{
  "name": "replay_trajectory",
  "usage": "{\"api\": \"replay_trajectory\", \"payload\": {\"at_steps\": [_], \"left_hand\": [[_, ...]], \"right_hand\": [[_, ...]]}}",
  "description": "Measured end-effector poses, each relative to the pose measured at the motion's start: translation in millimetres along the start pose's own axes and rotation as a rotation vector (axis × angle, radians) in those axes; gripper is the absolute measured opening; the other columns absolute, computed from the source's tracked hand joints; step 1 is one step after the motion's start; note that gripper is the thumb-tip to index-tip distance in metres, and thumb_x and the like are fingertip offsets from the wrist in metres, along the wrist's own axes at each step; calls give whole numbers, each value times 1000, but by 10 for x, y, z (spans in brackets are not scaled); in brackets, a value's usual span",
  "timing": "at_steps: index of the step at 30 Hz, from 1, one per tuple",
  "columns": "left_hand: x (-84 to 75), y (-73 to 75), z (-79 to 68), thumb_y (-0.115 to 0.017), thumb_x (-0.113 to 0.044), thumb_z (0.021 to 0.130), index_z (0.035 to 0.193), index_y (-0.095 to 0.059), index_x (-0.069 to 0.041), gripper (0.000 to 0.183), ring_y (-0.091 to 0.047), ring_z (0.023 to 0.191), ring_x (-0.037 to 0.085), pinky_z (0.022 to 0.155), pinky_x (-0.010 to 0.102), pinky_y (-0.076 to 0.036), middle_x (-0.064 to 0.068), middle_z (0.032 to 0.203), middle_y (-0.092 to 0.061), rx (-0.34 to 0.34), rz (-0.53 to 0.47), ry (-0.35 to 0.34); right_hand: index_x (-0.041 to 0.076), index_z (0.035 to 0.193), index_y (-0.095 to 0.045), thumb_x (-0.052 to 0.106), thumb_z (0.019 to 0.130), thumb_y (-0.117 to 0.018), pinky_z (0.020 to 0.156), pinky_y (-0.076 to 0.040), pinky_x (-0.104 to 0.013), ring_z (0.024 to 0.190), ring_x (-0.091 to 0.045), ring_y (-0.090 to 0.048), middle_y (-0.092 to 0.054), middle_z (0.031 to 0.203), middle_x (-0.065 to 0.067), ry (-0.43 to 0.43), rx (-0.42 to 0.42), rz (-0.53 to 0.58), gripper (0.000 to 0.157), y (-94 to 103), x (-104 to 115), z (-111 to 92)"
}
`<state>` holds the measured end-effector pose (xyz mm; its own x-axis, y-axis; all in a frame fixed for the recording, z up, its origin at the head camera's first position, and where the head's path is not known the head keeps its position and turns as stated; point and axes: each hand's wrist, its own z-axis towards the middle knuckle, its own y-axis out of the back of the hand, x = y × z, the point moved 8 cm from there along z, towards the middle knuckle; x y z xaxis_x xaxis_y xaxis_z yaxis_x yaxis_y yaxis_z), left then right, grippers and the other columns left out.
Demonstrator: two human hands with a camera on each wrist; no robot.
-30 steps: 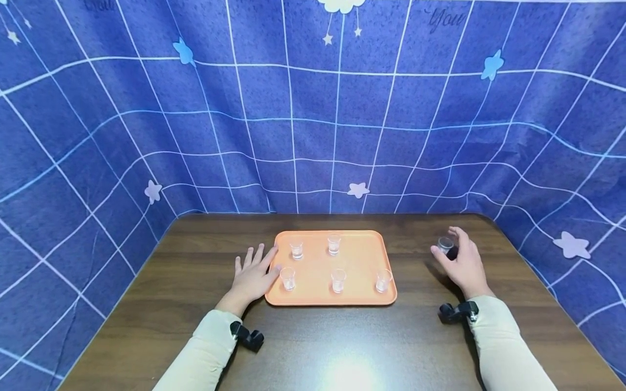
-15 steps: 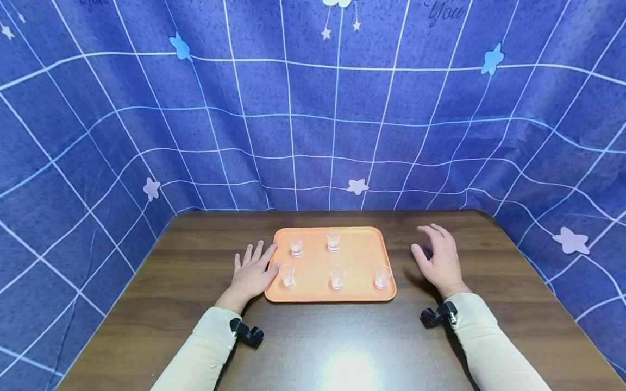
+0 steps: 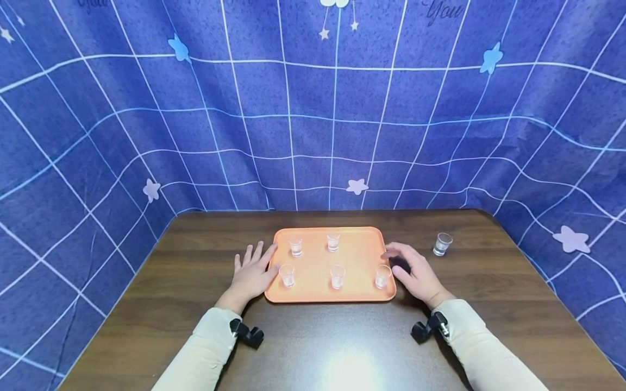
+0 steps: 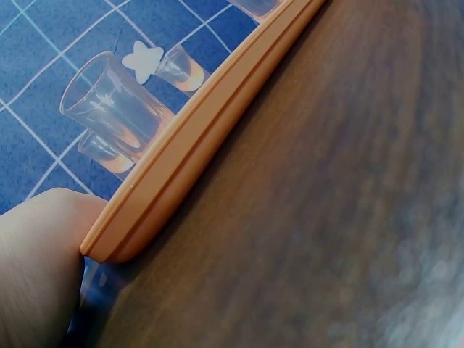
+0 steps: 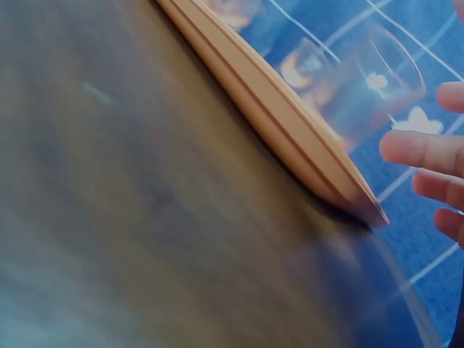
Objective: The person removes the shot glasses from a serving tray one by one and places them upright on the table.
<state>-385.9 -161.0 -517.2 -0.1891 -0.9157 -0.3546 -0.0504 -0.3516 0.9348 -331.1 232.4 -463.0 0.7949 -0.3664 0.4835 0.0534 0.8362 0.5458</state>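
An orange tray (image 3: 359, 255) lies on the table and bears several small clear glasses, among them a front-left glass (image 3: 287, 276) and a front-right glass (image 3: 383, 277). My left hand (image 3: 251, 277) rests at the tray's left end with fingers spread and the thumb over the rim. At the right end is my right hand (image 3: 415, 276), its fingers loosely bent beside the front-right glass and the rim. In the blurred right wrist view, its fingers (image 5: 420, 151) look apart from the nearest glass (image 5: 373, 83). Another glass (image 3: 442, 244) stands on the table, behind and right of that hand.
The brown wooden table (image 3: 220, 233) extends around the tray. A blue curtain (image 3: 313, 136) with white grid lines and stars hangs along its back and sides. Each wrist carries a black camera mount (image 3: 246, 333).
My right hand has let go of the single glass on the right and moved left to the tray's right end. That glass stays on the table. My left hand keeps its place.
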Motion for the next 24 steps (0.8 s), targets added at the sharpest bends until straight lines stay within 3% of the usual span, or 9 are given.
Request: {"api": "replay_trajectory", "payload": {"at_steps": [7,13,24], "left_hand": [[17,-15,-1,-40,-54,103,161,-28,-28,65,-3,153,46,115,70,7,19,168,-14,0,-4,-4],[8,8,-6,-41,-52,104,161,-27,-28,64,-3,153,46,115,70,6,18,168,-15,-3,-1,-5],[-30,33,-20,-42,-49,104,161,-30,-25,63,-5,153,47,115,71,5,20,167,-16,-6,7,-16]], "right_hand": [[7,135,-58,15,81,-78,105,-37,-22,113,-23,-62,-67,122,-8,6,114,-119,58,-157,126,-40],[15,130,-62,25,77,-84,101,-43,-36,116,-23,-60,-65,127,-3,-33,148,-212,58,-188,115,-55],[10,118,-65,14,79,-78,95,-46,-34,104,-21,-64,-67,112,-1,20,125,-204,42,-193,162,-25]]}}
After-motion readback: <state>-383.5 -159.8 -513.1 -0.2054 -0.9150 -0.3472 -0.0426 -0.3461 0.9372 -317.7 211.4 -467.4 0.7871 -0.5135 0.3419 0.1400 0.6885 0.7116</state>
